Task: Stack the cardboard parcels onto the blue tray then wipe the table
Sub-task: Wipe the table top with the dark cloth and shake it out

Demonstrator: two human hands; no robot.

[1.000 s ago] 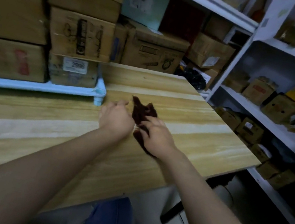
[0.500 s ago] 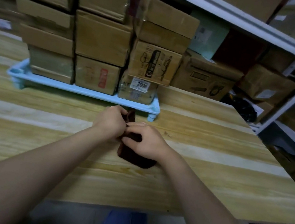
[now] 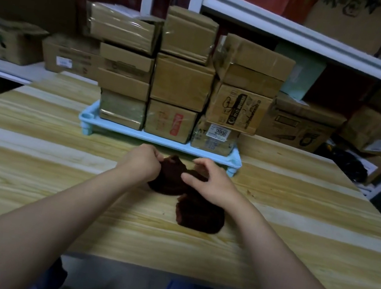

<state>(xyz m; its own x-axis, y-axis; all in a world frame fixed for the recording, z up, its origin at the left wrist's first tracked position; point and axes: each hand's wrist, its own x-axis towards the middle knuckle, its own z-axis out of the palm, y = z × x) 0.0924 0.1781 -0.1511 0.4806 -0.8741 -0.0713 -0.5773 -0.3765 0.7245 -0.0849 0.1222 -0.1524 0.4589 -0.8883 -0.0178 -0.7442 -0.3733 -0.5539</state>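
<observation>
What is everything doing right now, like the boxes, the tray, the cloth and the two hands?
cardboard parcels: stacked in three columns on the tray, taped shut.
blue tray: standing on its legs on the table, loaded.
dark cloth: crumpled, lying on the table just in front of the tray.
left hand: fingers curled, gripping the cloth's left end.
right hand: pinching the cloth's middle.
table: bare wood around the cloth.
</observation>
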